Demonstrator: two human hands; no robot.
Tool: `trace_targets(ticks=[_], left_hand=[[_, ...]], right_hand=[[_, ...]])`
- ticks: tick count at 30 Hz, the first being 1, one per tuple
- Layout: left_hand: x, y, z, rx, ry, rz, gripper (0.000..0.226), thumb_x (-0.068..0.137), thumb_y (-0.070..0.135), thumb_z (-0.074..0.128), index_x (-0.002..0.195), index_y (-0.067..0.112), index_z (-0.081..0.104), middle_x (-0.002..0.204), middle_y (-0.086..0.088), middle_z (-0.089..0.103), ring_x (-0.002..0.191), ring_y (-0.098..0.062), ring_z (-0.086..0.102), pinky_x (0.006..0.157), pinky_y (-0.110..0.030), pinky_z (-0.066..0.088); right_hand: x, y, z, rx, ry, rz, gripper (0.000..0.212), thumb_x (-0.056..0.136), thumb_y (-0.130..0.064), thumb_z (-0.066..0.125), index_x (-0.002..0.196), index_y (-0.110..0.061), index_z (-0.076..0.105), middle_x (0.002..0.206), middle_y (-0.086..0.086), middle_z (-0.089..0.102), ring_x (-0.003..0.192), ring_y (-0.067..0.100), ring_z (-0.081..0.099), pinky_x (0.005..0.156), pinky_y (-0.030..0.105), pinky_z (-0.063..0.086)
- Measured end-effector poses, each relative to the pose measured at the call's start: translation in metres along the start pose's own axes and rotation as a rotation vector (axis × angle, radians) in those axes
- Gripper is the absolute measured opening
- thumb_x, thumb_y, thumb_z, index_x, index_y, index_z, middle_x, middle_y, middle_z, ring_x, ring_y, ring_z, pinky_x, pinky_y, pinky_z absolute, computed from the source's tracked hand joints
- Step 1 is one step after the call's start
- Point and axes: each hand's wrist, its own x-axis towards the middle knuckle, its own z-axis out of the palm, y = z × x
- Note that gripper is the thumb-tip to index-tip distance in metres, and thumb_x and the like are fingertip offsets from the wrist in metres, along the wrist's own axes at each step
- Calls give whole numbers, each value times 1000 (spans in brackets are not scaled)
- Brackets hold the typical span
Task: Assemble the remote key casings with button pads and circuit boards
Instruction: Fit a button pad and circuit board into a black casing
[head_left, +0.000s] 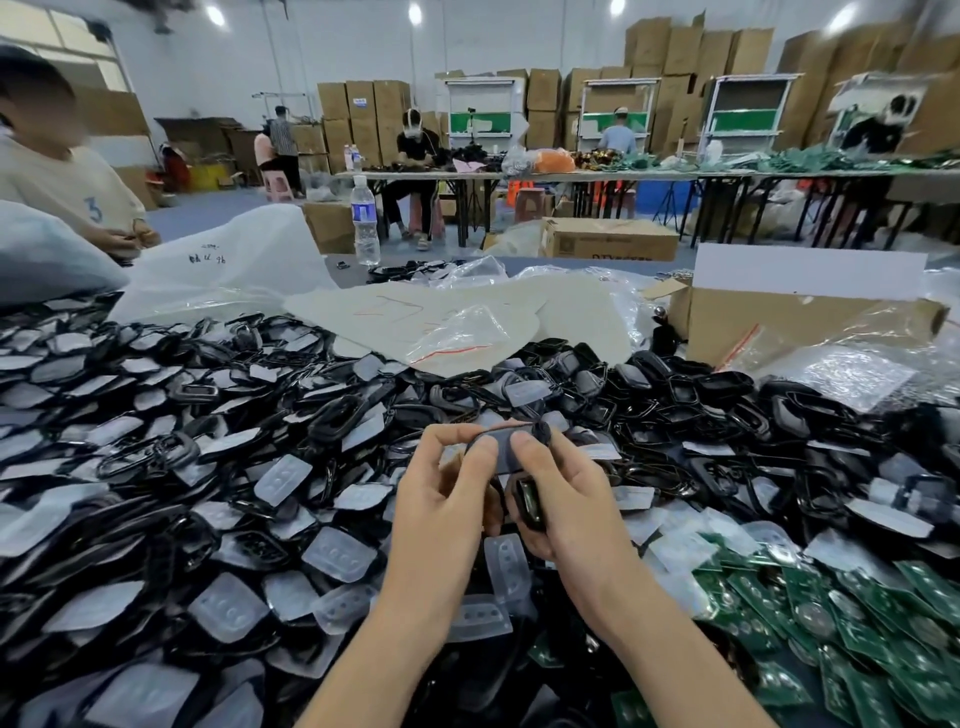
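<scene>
Heap (218, 415) of glossy black ring-shaped shells and milky, soft-looking pads (340, 553); flat green boards (883, 623) lower right. Left hand (447, 493) and right hand (571, 499) both pinch one casing (540, 432) above heap centre, thumbs pressing a grey pad (503, 449) into it. Right palm also grips a spare casing (530, 501).

Risk: pad seats crooked under uneven thumb pressure. Spare may slip from the crowded palm into the heap.

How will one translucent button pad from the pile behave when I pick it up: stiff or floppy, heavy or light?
Probably floppy: a button pad looks thin, translucent and rubbery, with soft moulded bumps. Likely very light, since pads rest loosely atop the black casings. It may cling rather than slide, so pinch an edge.
</scene>
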Motion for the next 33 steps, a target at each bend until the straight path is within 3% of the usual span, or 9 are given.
trace_targets(ticks=[5, 10, 14, 17, 22, 24, 27, 30, 33], left_hand=[[-1, 2, 2, -71, 6, -47, 15, 100, 20, 56, 89, 25, 64, 71, 6, 67, 55, -6, 59, 49, -19, 47], [-1, 1, 1, 69, -14, 13, 19, 103, 23, 52, 93, 30, 66, 72, 8, 63, 60, -4, 55, 52, -19, 47], [-2, 0, -3, 191, -52, 60, 22, 105, 27, 47, 103, 36, 67, 74, 10, 66, 64, -5, 57, 59, -22, 47], [-1, 0, -6, 255, -67, 77, 22, 105, 27, 48, 106, 39, 67, 75, 11, 67, 65, -5, 59, 60, -22, 49], [1, 0, -7, 315, -39, 107, 15, 102, 22, 55, 100, 33, 66, 73, 8, 70, 60, -6, 60, 57, -22, 50], [3, 1, -7, 330, -22, 121, 13, 101, 22, 57, 101, 31, 66, 75, 6, 72, 62, -6, 62, 58, -24, 53], [3, 1, -7, 342, -6, 135, 13, 101, 22, 56, 100, 31, 66, 76, 3, 72, 67, -16, 66, 63, -33, 55], [2, 0, -7, 344, 2, 128, 14, 101, 22, 56, 97, 32, 65, 78, 1, 72, 69, -20, 66, 65, -36, 54], [3, 0, -6, 357, -3, 94, 12, 101, 22, 57, 99, 30, 65, 80, 4, 73, 69, -11, 66, 63, -30, 54]], right_hand=[[0, 1, 1, 3, 29, -6, 26, 104, -23, 52, 92, -23, 74, 59, -10, 62, 46, 1, 56, 40, 11, 39], [1, 1, -2, 0, 25, 5, 23, 105, -24, 51, 99, -16, 72, 61, -9, 65, 48, 1, 60, 42, 12, 44], [4, 5, -7, -77, 74, 12, 22, 103, -34, 55, 103, -19, 71, 78, 0, 69, 67, 13, 64, 61, 33, 57], [6, 5, -10, -118, 87, -6, 22, 102, -36, 57, 104, -19, 71, 85, 3, 71, 76, 19, 64, 75, 45, 56], [6, 4, -11, -127, 61, -20, 23, 101, -37, 59, 105, -19, 72, 89, 4, 75, 81, 16, 69, 76, 41, 59], [5, 2, -10, -128, 54, -22, 24, 101, -38, 56, 102, -22, 74, 78, -4, 72, 71, 7, 67, 63, 28, 58], [3, 1, -9, -121, 53, 1, 30, 105, -36, 50, 88, -33, 75, 66, -9, 63, 53, -2, 56, 46, 9, 42], [5, 1, -9, -140, 71, -5, 34, 106, -31, 50, 81, -34, 73, 64, -8, 61, 50, -1, 54, 45, 11, 41], [6, 6, -6, -190, 138, -47, 28, 105, -35, 50, 91, -28, 73, 74, -8, 69, 68, 8, 65, 64, 26, 53]])
